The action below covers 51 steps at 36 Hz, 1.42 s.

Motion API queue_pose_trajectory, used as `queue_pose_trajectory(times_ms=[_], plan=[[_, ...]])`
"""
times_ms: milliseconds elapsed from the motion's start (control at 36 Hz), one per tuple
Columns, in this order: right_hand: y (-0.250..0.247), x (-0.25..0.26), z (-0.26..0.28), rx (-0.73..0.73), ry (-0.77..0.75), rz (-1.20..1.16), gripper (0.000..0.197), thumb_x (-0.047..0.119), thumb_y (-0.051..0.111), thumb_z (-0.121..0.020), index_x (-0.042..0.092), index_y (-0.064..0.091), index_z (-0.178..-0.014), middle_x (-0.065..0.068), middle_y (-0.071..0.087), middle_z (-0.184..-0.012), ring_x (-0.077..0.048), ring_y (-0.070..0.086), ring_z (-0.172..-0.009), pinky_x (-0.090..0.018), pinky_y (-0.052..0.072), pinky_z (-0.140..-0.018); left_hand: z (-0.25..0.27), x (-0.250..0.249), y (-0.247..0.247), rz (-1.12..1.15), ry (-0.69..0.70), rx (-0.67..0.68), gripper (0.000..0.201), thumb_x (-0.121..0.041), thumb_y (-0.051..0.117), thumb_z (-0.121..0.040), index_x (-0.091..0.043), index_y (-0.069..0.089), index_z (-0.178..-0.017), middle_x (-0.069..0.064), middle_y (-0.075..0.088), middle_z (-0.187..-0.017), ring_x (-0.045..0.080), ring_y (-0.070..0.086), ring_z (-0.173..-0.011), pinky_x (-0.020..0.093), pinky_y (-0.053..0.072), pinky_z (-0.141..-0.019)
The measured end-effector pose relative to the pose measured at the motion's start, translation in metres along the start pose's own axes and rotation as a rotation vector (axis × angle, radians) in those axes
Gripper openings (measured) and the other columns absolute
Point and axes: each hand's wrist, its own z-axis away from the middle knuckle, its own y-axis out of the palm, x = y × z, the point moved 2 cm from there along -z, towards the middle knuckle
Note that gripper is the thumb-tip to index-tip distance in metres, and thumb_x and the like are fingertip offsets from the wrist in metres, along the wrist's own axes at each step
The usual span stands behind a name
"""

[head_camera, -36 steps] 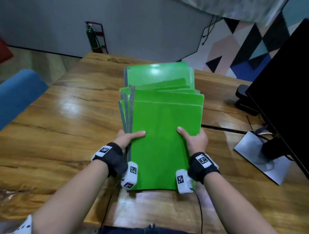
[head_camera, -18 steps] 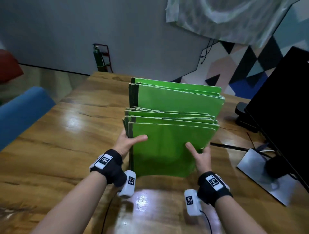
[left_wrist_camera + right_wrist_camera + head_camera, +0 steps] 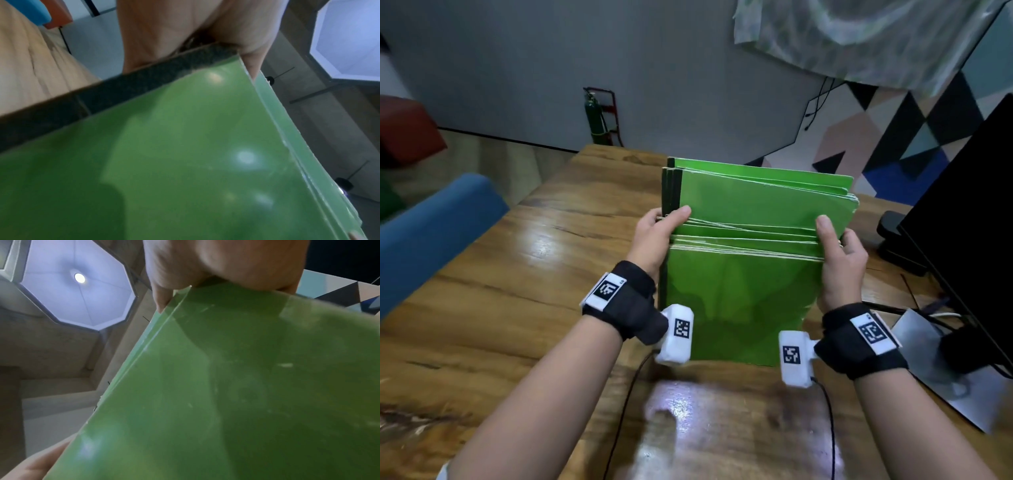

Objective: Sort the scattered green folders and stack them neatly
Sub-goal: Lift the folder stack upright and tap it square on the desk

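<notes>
A bundle of several green folders (image 3: pixel 739 291) with dark spines stands on its lower edge on the wooden table (image 3: pixel 517 291), tilted away from me. Its top edges are uneven, the far folders rising higher than the near ones. My left hand (image 3: pixel 657 236) grips the spine side, thumb across the near folders' tops. My right hand (image 3: pixel 840 253) grips the open side, thumb over the top edges. The left wrist view shows the green cover (image 3: pixel 174 162) and dark spine under my left hand (image 3: pixel 195 32). In the right wrist view my right hand (image 3: pixel 216 264) grips the green cover (image 3: pixel 246 394).
A black monitor (image 3: pixel 969 222) on a silver stand (image 3: pixel 945 377) with cables sits at the right. A black device (image 3: pixel 893 240) lies behind the folders on the right. A blue chair (image 3: pixel 431 222) stands left of the table. A green cylinder (image 3: pixel 594 120) stands by the wall.
The folders went from lying flat and fanned to standing on edge between my hands. Both hands slid up the sides to the top edges.
</notes>
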Motion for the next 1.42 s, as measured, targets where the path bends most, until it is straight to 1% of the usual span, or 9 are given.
queue_pose_trajectory(times_ms=[250, 361, 555, 750, 889, 972, 1139, 1305, 1417], plan=[[0.001, -0.004, -0.001, 0.055, 0.121, -0.017, 0.020, 0.022, 0.064, -0.089, 0.012, 0.065, -0.105, -0.011, 0.069, -0.107, -0.023, 0.065, -0.094, -0.045, 0.051, -0.092, -0.005, 0.003, -0.003, -0.081, 0.007, -0.023, 0.008, -0.015, 0.051, -0.093, -0.018, 0.059, -0.093, 0.002, 0.062, -0.095, 0.023, 0.056, -0.097, 0.039, 0.045, -0.088], [-0.001, -0.004, -0.003, 0.078, 0.141, 0.004, 0.023, 0.022, 0.056, -0.091, 0.014, 0.065, -0.112, -0.009, 0.067, -0.116, -0.028, 0.062, -0.111, -0.047, 0.046, -0.100, -0.007, 0.004, -0.007, -0.059, -0.027, -0.008, 0.069, -0.034, 0.056, -0.077, -0.012, 0.041, -0.141, 0.005, 0.046, -0.144, 0.025, 0.043, -0.132, 0.051, 0.034, -0.110], [-0.015, -0.029, 0.002, -0.032, 0.308, 0.045, 0.093, 0.083, 0.044, -0.069, 0.013, 0.057, -0.130, -0.001, 0.061, -0.129, -0.018, 0.055, -0.122, -0.043, 0.038, -0.108, 0.007, -0.005, 0.000, -0.065, 0.020, 0.122, 0.017, -0.015, 0.056, -0.093, -0.027, 0.053, -0.105, -0.013, 0.063, -0.097, 0.010, 0.059, -0.095, 0.024, 0.045, -0.086], [-0.028, -0.074, 0.045, 0.140, 0.511, 0.012, 0.068, 0.059, 0.010, -0.096, 0.029, 0.070, -0.107, 0.008, 0.074, -0.099, -0.012, 0.067, -0.102, -0.026, 0.054, -0.079, 0.005, 0.000, -0.005, -0.042, 0.011, 0.063, 0.079, -0.030, 0.072, -0.074, -0.010, 0.037, -0.142, 0.004, 0.050, -0.139, 0.022, 0.049, -0.126, 0.046, 0.035, -0.110], [-0.038, -0.065, 0.042, 0.290, 0.460, 0.185, 0.062, 0.069, 0.006, -0.090, 0.051, 0.059, -0.117, 0.016, 0.062, -0.124, -0.010, 0.048, -0.127, -0.039, 0.028, -0.113, 0.002, 0.001, -0.007, -0.048, -0.006, 0.063, 0.053, -0.022, 0.067, -0.076, -0.014, 0.055, -0.127, 0.006, 0.059, -0.129, 0.028, 0.053, -0.122, 0.053, 0.037, -0.107], [-0.029, -0.022, 0.017, 0.216, 0.239, 0.172, 0.081, 0.076, 0.012, -0.083, 0.029, 0.031, -0.147, 0.005, 0.037, -0.151, -0.005, 0.033, -0.136, -0.036, 0.017, -0.116, 0.003, -0.001, -0.005, -0.019, -0.008, 0.029, 0.041, -0.004, 0.055, -0.088, -0.016, 0.053, -0.127, -0.003, 0.064, -0.109, 0.025, 0.057, -0.114, 0.047, 0.040, -0.105], [-0.006, 0.022, -0.019, 0.122, 0.098, 0.371, 0.064, 0.046, 0.064, -0.079, 0.018, 0.038, -0.131, 0.000, 0.055, -0.128, -0.016, 0.054, -0.117, -0.039, 0.044, -0.099, 0.001, 0.002, -0.005, -0.041, 0.023, 0.061, 0.040, 0.004, 0.047, -0.088, -0.021, 0.060, -0.116, 0.010, 0.064, -0.118, 0.031, 0.059, -0.109, 0.047, 0.046, -0.094], [-0.002, -0.006, -0.020, 0.029, 0.201, 0.365, 0.022, 0.003, 0.042, -0.087, -0.003, 0.059, -0.100, -0.015, 0.063, -0.097, -0.020, 0.052, -0.087, -0.030, 0.039, -0.072, 0.006, 0.003, -0.006, 0.053, 0.009, 0.059, 0.047, -0.013, 0.058, -0.082, -0.012, 0.051, -0.128, 0.006, 0.064, -0.112, 0.024, 0.059, -0.104, 0.040, 0.046, -0.091], [-0.009, -0.008, -0.013, 0.091, 0.238, 0.175, 0.029, 0.005, 0.040, -0.093, 0.003, 0.066, -0.105, -0.007, 0.069, -0.102, -0.024, 0.064, -0.099, -0.032, 0.050, -0.085, 0.007, 0.001, -0.005, 0.010, -0.024, 0.111, 0.007, -0.023, 0.053, -0.093, -0.025, 0.060, -0.093, -0.003, 0.065, -0.101, 0.015, 0.060, -0.099, 0.039, 0.042, -0.099]])
